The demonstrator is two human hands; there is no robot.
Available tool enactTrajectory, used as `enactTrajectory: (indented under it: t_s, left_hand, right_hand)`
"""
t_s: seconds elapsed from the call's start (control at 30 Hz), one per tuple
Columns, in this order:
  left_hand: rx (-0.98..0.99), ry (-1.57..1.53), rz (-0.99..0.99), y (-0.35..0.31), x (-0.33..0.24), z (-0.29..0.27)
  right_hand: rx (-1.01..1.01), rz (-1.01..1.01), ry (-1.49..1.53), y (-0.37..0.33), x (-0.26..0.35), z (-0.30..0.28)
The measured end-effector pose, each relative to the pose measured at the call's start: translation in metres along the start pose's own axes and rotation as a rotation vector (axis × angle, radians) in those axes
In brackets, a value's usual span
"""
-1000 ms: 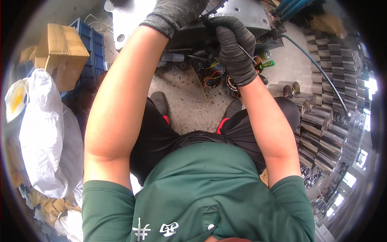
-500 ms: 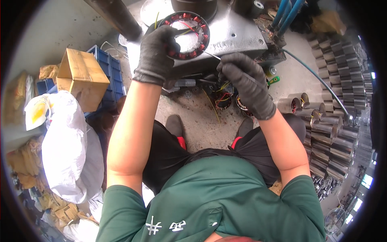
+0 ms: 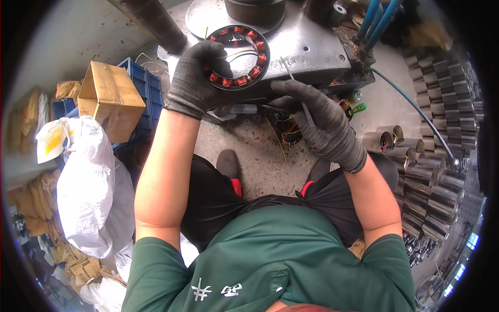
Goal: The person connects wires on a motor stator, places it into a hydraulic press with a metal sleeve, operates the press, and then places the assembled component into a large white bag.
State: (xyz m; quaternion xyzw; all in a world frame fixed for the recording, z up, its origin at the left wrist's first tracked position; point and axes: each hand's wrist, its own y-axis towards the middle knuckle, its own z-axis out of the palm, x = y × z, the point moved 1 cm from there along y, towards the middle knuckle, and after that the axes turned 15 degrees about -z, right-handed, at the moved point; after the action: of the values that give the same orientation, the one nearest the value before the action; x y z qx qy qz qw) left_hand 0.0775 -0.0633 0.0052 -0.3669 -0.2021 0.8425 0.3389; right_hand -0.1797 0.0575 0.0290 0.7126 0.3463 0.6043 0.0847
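Note:
My left hand [image 3: 193, 80], in a dark grey knit glove, grips the left side of a motor stator ring [image 3: 261, 60]. Red-brown copper coils line the ring, and yellow, white and dark lead wires cross its opening. The ring is tilted above the near edge of a metal machine bed. To its right, my gloved right hand [image 3: 330, 125] holds a slim metal tool [image 3: 287, 68] between its fingers. The tip points up and away, apart from the ring. A flat grey end of the tool shows against the palm.
The shiny machine bed [image 3: 291, 49] carries a dark round block [image 3: 254, 9]. Wound stators [image 3: 291, 135] and a green-handled tool [image 3: 357, 108] lie below. Metal sleeves [image 3: 436, 192] stack at right beside a hose [image 3: 408, 99]. A cardboard box [image 3: 117, 119], blue crate [image 3: 152, 93] and white sack [image 3: 86, 192] stand left.
The tool tip has come away from the ring as my right hand moved slightly down and opened its grip somewhat. The ring has turned, showing its coils more clearly, and sits slightly lower.

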Motion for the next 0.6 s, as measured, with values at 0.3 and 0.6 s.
enactTrajectory:
  t_s: [0.3, 0.6]
  left_hand:
    - [-0.217, 0.271, 0.124, 0.021, -0.005, 0.008]
    - [-0.427, 0.830, 0.424, 0.030, -0.014, -0.006]
  right_hand:
    - [-0.156, 0.443, 0.372, -0.007, -0.025, -0.008]
    - [-0.054, -0.039, -0.459, 0.014, -0.040, 0.001]
